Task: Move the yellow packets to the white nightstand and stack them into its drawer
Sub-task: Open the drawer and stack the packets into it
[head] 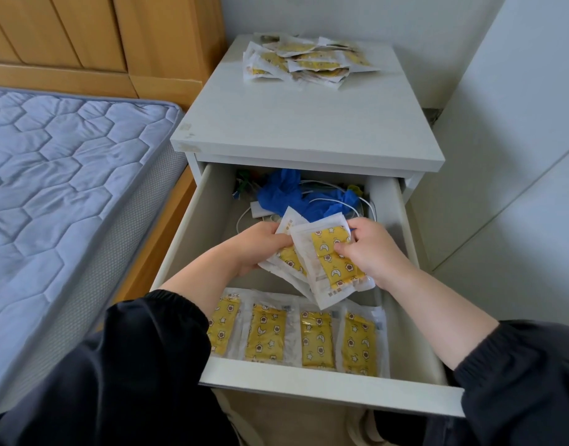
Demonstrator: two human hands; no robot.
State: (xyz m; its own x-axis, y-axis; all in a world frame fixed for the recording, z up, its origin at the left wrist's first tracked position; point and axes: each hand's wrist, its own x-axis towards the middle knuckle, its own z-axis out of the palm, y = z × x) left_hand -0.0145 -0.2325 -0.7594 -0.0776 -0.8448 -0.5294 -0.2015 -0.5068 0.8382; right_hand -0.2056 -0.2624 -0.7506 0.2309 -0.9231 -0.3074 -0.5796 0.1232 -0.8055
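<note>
Yellow packets point(333, 265), a fanned bundle, held above the open drawer point(309, 389): left hand point(257, 249) gripping its left edge, right hand point(373, 252) pinching the top one, fingers point(342, 247) curled. Long axis slanting far-left to near-right. Row of four point(312, 339) flat just below, nearer the body. Loose pile point(309, 61) well apart on nightstand point(293, 133). Print too small to read.

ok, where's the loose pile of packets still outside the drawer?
Head view, upper centre: the pile of packets lies at the far end of the nightstand top, by the wall, behind the open drawer.
</note>
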